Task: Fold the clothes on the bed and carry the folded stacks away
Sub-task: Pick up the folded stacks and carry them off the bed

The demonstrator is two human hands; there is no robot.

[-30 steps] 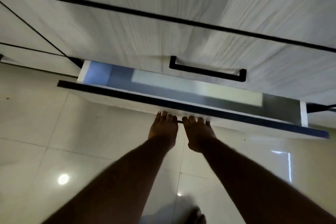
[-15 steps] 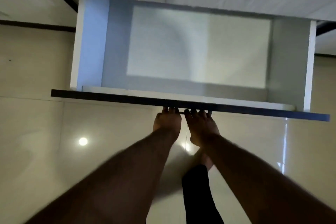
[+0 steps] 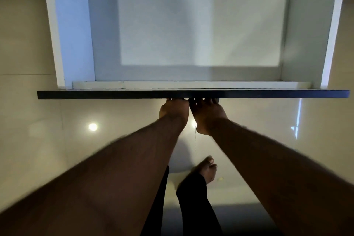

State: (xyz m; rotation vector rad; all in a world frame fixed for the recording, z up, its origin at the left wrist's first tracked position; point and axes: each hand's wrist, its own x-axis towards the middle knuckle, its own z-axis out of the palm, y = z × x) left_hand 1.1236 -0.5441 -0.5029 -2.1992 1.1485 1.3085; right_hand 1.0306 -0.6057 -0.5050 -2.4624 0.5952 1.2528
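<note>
Glossy tile floor (image 3: pixel 28 111); drawer (image 3: pixel 191 94) across frame centre. Left hand (image 3: pixel 174 110) and right hand (image 3: pixel 207 114), side by side, grasp its front edge.

Dim, glare spots on floor (image 3: pixel 28 130), blurred forearms

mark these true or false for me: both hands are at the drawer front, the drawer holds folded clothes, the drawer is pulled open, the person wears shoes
1. Both hands are at the drawer front. True: the left hand and right hand reach side by side under the dark drawer front.
2. The drawer holds folded clothes. False: the visible drawer bottom is bare.
3. The drawer is pulled open. True: its inside faces the camera.
4. The person wears shoes. False: the one foot in view is bare on the glossy floor.
</note>
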